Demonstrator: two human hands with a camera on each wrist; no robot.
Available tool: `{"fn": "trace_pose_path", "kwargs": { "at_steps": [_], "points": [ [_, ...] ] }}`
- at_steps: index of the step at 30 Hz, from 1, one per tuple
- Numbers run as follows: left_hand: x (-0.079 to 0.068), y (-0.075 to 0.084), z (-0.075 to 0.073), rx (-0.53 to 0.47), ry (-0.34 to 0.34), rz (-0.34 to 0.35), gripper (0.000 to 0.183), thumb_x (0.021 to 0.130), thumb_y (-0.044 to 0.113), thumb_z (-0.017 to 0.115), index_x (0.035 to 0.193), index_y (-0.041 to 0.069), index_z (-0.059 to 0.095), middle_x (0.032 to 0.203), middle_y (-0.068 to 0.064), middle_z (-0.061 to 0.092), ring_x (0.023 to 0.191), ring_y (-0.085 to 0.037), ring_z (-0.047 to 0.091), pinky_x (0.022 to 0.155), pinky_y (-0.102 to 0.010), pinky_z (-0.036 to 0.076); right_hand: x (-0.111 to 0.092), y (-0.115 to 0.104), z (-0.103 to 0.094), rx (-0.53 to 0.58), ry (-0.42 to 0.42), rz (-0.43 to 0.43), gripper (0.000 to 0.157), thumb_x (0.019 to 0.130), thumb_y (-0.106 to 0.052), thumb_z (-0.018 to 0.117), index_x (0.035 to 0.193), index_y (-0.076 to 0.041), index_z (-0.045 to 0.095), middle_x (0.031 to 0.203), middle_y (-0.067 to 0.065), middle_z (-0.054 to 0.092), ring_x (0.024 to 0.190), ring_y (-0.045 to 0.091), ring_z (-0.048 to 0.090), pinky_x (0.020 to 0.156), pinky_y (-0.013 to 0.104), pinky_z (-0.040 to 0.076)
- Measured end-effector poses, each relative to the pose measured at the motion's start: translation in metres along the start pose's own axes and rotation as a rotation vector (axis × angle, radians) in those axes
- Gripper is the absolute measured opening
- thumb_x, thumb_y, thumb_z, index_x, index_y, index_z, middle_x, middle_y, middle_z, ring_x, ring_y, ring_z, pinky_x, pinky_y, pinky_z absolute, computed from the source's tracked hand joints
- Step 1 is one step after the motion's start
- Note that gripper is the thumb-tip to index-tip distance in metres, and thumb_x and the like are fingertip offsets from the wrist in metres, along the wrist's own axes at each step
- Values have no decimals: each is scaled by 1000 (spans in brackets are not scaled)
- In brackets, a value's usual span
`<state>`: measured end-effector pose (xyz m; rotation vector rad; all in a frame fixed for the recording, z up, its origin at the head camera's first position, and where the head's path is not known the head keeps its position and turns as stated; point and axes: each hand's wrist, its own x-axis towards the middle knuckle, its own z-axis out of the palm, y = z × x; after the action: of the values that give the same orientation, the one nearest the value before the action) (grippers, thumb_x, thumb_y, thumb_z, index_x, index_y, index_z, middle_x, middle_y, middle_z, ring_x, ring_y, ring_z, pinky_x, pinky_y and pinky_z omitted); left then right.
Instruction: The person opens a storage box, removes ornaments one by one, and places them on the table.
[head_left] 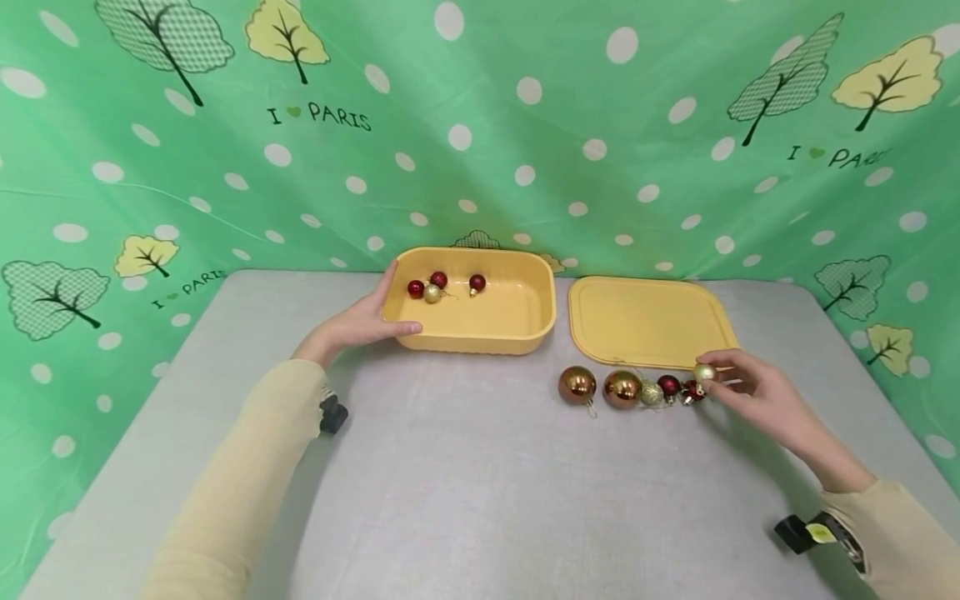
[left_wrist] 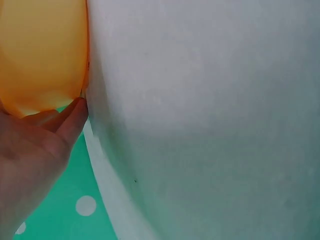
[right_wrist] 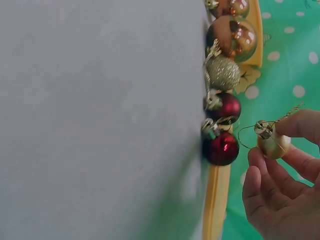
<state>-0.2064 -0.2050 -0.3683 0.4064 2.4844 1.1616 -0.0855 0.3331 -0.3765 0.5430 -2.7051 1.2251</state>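
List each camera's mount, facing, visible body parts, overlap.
Head: on head, forward-down at tub and lid; left hand, right hand, sleeves show.
Left wrist: worn there, facing tub and tabletop; left hand shows.
Right wrist: worn there, facing row of baubles; right hand pinches gold bauble.
Head and right wrist share gold bauble.

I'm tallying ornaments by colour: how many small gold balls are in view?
3: one small gold ball inside the yellow plastic box, another between a large copper ball and a dark red ball, the third in the right hand.

Smooth plastic box (head_left: 487,318), shiny bauble (right_wrist: 274,148)
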Motion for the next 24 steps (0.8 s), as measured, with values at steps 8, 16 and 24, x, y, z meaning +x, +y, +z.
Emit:
{"fn": "trace_pose_path", "kwargs": {
  "at_steps": [8, 16, 24],
  "points": [
    [0, 3, 0, 4, -5, 2, 117, 86, 34, 73, 151, 21, -24, 158, -14, -17, 144, -36, -4, 115, -51, 4, -15, 8, -7, -8, -2, 38, 31, 84, 7, 67, 114, 7, 60, 105, -14, 61, 88, -4, 57, 75, 9, 47],
    [0, 2, 0, -5, -3, 9, 117, 86, 34, 73, 151, 20, -23, 158, -15, -16, 144, -37, -3, 115, -51, 4, -19, 18, -9, -86, -27, 128, 33, 83, 6, 69, 115, 7, 60, 108, 7, 64, 86, -8, 55, 70, 10, 47],
    [-2, 2, -1, -18, -6, -10, 117, 85, 34, 73, 151, 23, -23, 158, -13, -16, 144, -35, -3, 115, -50, 4, -14, 17, -5, -132, -81, 193, 30, 86, -1, 68, 115, 4, 61, 109, 25, 63, 82, -5, 55, 65, 18, 51]
  ]
}}
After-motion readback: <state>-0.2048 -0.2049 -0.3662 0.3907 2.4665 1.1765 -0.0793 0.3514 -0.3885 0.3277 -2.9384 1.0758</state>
